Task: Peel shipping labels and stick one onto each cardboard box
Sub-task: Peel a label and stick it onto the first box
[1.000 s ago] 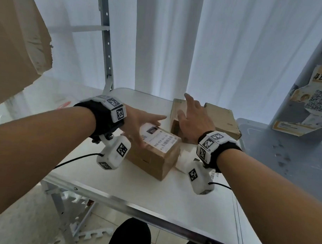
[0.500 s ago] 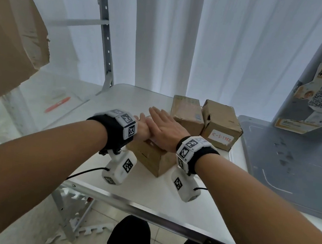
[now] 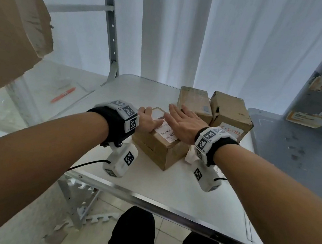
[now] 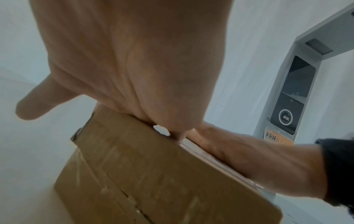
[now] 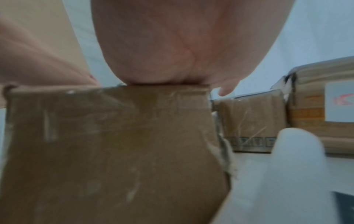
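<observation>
1. The bench (image 3: 132, 86) is seen as a pale top with a metal front edge. Three cardboard boxes stand on it; a grey stand (image 3: 294, 150) adjoins it on the right and a shelf post (image 3: 111, 24) rises at its far left corner.
2. The near box (image 3: 159, 148) is set corner-on to the person, its long axis running from near right to far left. It lies directly under both hands, so no reach is needed; the left hand covers its left end, the right hand its right half.
3. Two more boxes are noted just beyond and to the right: the far left box (image 3: 194, 103), bare on its visible faces, and the far right box (image 3: 230, 112), which shows a white sticker on its front face. The right hand is the nearer to both; the far left box is likely next for a label.
4. The label (image 3: 165, 131) is seen lying flat on top of the near box, partly hidden by both hands; printed text shows between them.
5. The left hand (image 3: 148, 120) is laid on the label's left end, its grip flat with fingers extended and nothing held. In the left wrist view the palm rests on the box's top edge.
6. The right hand (image 3: 184, 122) is pressed palm-down across the label, fingers straight and pointing far left, grip flat and empty.
7. Judgement: smoothing-down is in hand. A white curled strip (image 3: 189, 157), possibly backing paper, lies on the bench just right of the near box.
</observation>
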